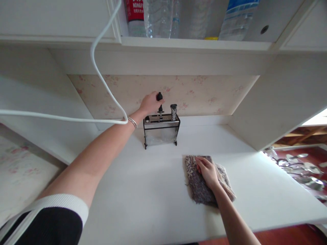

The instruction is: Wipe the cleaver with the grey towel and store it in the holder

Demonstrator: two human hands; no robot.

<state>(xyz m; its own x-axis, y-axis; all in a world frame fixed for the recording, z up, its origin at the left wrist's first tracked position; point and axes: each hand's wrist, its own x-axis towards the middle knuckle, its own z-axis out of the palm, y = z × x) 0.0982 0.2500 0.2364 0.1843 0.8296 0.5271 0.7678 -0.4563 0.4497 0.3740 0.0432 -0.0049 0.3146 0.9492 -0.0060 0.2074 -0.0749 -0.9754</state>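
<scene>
My left hand is closed around the black handle of a slim tool whose lower part goes down into the rack; the hidden end leaves its kind unclear. The rack is a narrow black wire frame with clear sides, standing upright near the back wall. Beside the held handle, a second handle, grey and patterned with a black top, sticks up from the rack's right end. Lower right, my right hand lies on a folded grey-brown fuzzy cloth, its fingers curled against the fabric.
A white cable hangs across the view in front of my left forearm. Overhead, an open cabinet shelf holds several plastic bottles. White side panels flank the white counter. A shiny metal-and-glass cluster is beyond the right edge.
</scene>
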